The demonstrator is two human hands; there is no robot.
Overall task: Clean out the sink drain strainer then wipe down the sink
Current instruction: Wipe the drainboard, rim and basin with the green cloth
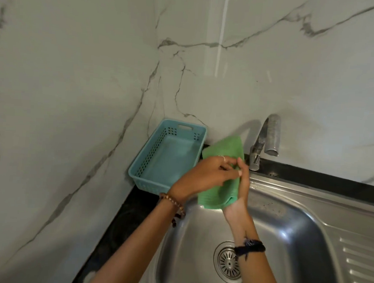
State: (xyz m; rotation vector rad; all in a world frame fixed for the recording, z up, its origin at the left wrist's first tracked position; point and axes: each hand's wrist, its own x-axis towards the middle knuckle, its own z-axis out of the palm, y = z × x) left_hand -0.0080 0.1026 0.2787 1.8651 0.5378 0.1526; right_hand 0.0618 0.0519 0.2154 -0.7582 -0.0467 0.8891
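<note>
Holding the green cloth (221,167) between both hands: my left hand (203,175) pinches its middle, my right hand (242,184) grips its edge; strainer (228,262) below my wrists.

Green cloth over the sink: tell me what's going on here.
A person holds a green cloth in both hands above the steel sink. The left hand and right hand both grip it, seemingly folding it. The drain strainer sits in the drain. A blue basket stands left of the faucet.
</note>
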